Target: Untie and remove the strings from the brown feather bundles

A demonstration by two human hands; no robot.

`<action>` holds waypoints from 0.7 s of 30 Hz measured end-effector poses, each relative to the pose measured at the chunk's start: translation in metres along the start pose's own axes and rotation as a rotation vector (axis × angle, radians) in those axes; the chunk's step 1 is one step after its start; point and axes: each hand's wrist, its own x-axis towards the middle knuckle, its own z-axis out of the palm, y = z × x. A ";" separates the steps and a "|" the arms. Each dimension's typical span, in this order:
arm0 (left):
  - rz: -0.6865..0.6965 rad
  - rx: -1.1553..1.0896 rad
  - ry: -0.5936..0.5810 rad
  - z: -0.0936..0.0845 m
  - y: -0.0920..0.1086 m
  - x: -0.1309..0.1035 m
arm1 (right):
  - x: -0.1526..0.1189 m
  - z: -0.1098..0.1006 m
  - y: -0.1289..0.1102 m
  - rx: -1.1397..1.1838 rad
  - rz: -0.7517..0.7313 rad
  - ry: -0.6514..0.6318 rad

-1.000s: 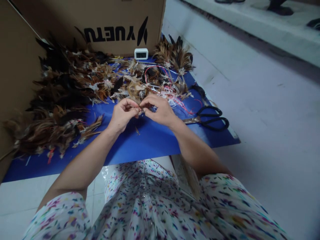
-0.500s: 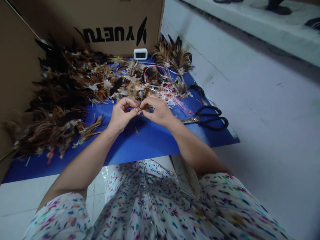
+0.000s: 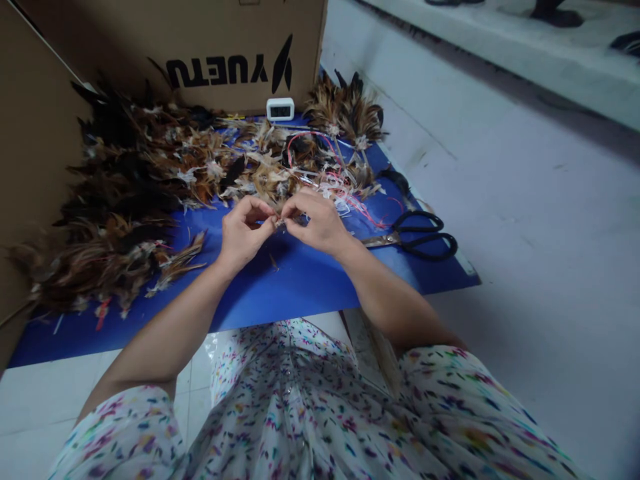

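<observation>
Over the blue table top, my left hand and my right hand meet fingertip to fingertip. Each is closed in a pinch on something small and pale, too small to make out. Just beyond my fingers lies a heap of brown and cream feathers. Pink and white strings lie tangled past my right hand. To the right, black-handled scissors rest on the table, with their blades partly behind my right forearm.
Dark and brown feather bundles cover the table's left side. Another feather bunch stands at the back right. A small white digital clock sits before a cardboard box. A pale wall runs along the right.
My hands have drawn very slightly apart at the fingertips, still pinching. Nothing else has visibly moved apart from a slight shift of the view.
</observation>
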 end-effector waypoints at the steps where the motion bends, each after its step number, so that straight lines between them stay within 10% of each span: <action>1: 0.006 -0.003 0.000 0.000 -0.001 0.000 | 0.000 0.000 0.000 0.014 0.011 0.005; 21: 0.347 0.179 0.008 -0.003 -0.006 -0.001 | 0.004 0.002 -0.001 0.409 0.355 0.005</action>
